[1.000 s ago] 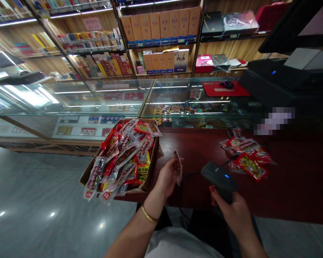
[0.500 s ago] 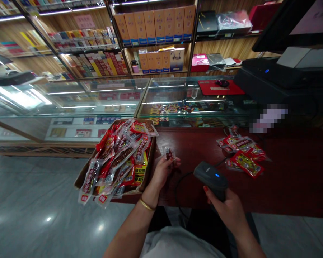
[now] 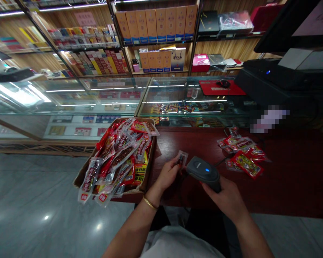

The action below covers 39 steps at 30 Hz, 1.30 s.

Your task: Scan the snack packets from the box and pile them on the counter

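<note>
My left hand [image 3: 168, 175] is closed on a small clear snack packet [image 3: 182, 157], held above the dark red wooden counter. My right hand [image 3: 227, 197] grips a black barcode scanner [image 3: 203, 171] with a blue light on top. The scanner's head points left at the packet, close to my left fingertips. Left of my left hand stands a cardboard box [image 3: 150, 172] heaped with red, yellow and clear snack packets [image 3: 122, 156]. A small pile of similar packets [image 3: 243, 145] lies on the counter to the right, beyond the scanner.
The wooden counter [image 3: 288, 175] runs to the right. Behind it is a glass display case [image 3: 174, 91] with a red mouse pad [image 3: 207, 87] and a mouse [image 3: 223, 83]. Dark till equipment [image 3: 288, 84] stands at the back right. Boxed goods [image 3: 156, 25] fill the wall shelves.
My left hand has moved right with the packet. My right hand has brought the scanner left and slightly up, so the two are now close together.
</note>
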{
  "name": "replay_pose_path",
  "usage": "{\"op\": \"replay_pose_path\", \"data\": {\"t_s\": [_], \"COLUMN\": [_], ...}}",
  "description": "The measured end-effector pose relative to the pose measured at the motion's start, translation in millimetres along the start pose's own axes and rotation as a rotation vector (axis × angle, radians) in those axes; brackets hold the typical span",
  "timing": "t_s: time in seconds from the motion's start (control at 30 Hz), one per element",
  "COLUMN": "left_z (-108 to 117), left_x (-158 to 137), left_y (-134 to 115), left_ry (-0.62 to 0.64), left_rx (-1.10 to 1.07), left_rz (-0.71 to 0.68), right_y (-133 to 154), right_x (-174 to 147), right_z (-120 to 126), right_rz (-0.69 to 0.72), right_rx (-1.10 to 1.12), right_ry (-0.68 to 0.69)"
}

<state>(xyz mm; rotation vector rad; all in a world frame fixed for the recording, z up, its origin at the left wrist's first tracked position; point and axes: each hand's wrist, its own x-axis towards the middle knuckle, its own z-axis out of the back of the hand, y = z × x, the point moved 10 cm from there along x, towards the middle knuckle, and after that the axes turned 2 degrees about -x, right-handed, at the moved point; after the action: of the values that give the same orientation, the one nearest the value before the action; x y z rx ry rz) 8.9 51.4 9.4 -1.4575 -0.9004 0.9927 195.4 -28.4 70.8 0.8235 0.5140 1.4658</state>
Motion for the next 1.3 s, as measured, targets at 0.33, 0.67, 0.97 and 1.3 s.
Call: {"op": "replay_pose_path", "data": {"t_s": [0.33, 0.67, 0.97, 1.3], "left_z": [-5.2, -3.5, 4.7, -152.7], "left_x": [-0.4, 0.8, 27.3, 185.6], "left_y": [2.7, 8.5, 25.1, -29.4], "left_ry": [0.063, 0.057, -0.206, 0.07], "left_rx": [0.122, 0.101, -0.237, -0.191], "left_rz": [0.019, 0.044, 0.221, 0.228], "right_y": [-13.8, -18.4, -44.1, -81.9], "right_x": [7.8, 3.6, -12.8, -48.6], "right_z": [15.5, 18.0, 31.9, 67.4], "right_rz": [0.04, 0.039, -0.141, -0.314], "right_rx": [-0.089, -0.089, 0.043, 0.05], "right_ry": [0.049, 0.033, -0.084, -0.261]}}
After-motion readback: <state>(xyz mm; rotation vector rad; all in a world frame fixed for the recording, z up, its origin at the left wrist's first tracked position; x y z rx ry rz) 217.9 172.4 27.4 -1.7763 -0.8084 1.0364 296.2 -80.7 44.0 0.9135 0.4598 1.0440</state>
